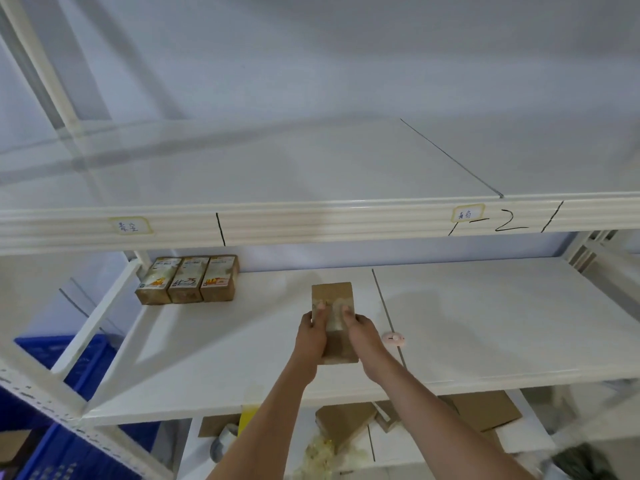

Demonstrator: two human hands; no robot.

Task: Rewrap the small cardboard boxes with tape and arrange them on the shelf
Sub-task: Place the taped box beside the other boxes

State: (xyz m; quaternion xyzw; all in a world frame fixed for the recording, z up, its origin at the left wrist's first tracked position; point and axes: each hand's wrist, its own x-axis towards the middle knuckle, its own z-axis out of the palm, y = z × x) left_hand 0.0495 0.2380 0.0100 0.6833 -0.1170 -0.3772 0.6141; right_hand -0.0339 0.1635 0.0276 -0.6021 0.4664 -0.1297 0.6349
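Both hands [334,332] grip box [334,320] mid-shelf [485,323]; open room R.

Between both hands, the box [332,296] is matt brown cardboard, banded in glossy clear tape. Beneath it, the shelf [485,323] gleams smooth, white-painted metal. Up-left of the hands, three boxes [187,280] show shiny taped labels over cardboard.

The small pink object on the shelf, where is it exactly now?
The small pink object lies on the middle shelf, just right of the right hand, beside the seam in the shelf board.
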